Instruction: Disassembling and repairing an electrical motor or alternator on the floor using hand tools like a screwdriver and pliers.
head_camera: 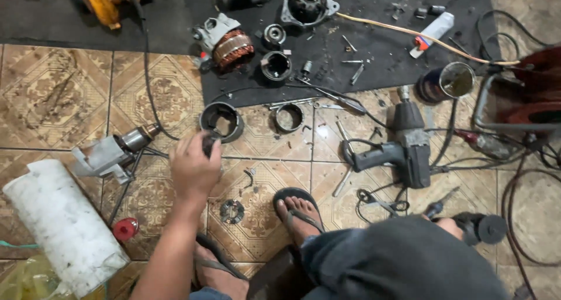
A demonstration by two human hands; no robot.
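My left hand (194, 168) is stretched forward, knuckles up, fingers clamped on 1 small dark part (209, 143); its long axis I cannot tell. Just beyond it a round metal housing (222, 122) lies open-end up on the floor. My right hand (449, 225), beside my knee, grips a dark cylindrical part (482, 228) pointing right.

This is a floor-level repair workshop: a patterned tile floor (70, 95) and a black mat (374, 48) are strewn with a copper-wound motor part (232, 48), metal housings (222, 121), bolts (356, 72), a screwdriver (336, 97) and an impact wrench (403, 148).
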